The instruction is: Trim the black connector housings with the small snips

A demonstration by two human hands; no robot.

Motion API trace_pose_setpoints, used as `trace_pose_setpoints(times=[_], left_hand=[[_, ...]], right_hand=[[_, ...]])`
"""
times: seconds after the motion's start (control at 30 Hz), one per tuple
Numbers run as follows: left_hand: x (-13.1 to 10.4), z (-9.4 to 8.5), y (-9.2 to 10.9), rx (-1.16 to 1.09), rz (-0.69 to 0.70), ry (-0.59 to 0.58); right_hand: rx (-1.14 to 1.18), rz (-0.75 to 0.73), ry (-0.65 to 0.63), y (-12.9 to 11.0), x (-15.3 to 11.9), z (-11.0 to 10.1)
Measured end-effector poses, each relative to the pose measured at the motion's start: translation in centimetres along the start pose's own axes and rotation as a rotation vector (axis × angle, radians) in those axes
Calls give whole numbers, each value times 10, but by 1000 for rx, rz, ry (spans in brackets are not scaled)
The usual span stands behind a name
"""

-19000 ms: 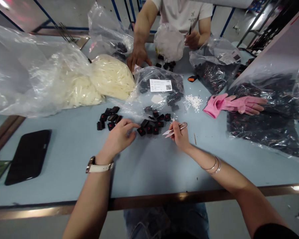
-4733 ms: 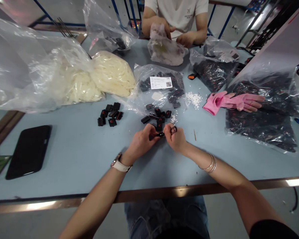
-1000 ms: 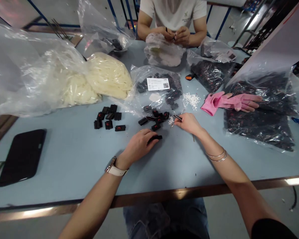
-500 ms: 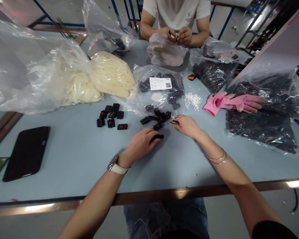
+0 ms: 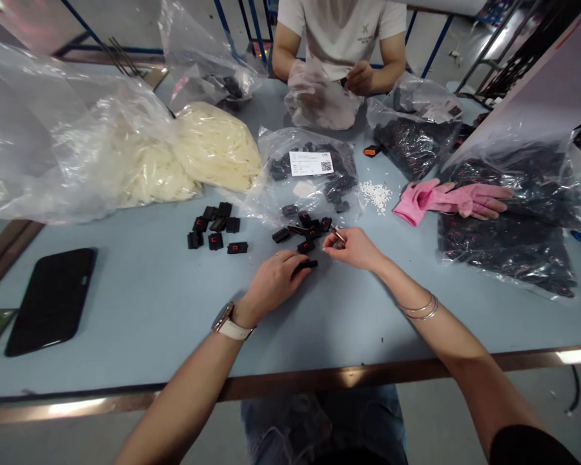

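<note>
Low over the table's middle, my left hand (image 5: pixel 277 279) is closed on a black plastic part (image 5: pixel 308 264), one end of which sticks out past the fingertips. My right hand (image 5: pixel 356 248) pinches metal tweezers (image 5: pixel 337 236), their tips pointing up and left. Just beyond both hands lies a loose group of black plastic parts (image 5: pixel 305 246), some with red marks. Several similar black parts (image 5: pixel 215 241) are grouped further left. Small white pieces (image 5: pixel 376 196) are scattered in a heap beyond my right hand. Whether the tweezers grip a piece is too small to tell.
A labelled clear bag (image 5: pixel 314 181) of black parts lies ahead. Bags of cream-coloured pieces (image 5: pixel 217 145) stand left, near a black tablet-like slab (image 5: pixel 53 300). Pink gloves (image 5: pixel 452 199) rest on bagged black parts (image 5: pixel 508 252) at right. A co-worker (image 5: pixel 341 39) sits opposite.
My right hand has come slightly left and turned the tweezers so their tips angle upward, away from the white pieces. My left hand stays put. The co-worker's one hand has moved behind the bag.
</note>
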State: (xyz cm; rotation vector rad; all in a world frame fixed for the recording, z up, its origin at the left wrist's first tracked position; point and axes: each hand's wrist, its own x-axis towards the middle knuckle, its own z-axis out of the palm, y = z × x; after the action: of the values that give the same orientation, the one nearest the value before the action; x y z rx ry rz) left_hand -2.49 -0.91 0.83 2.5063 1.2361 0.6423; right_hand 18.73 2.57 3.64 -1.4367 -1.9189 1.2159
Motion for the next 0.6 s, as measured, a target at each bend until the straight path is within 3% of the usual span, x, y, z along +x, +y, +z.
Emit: trace_pose_setpoints(times=[0.13,0.33,0.6], left_hand=[[-1,2,-2,-8,-3,43],[-1,3,-1,-46,-30,112],[0,4,0,-35,-37,107]], right_hand=[[19,-48,-71,-7,-3,8],[-230,-194,-71,-14,-7,13],[-361,-299,-90,-12,-8,18]])
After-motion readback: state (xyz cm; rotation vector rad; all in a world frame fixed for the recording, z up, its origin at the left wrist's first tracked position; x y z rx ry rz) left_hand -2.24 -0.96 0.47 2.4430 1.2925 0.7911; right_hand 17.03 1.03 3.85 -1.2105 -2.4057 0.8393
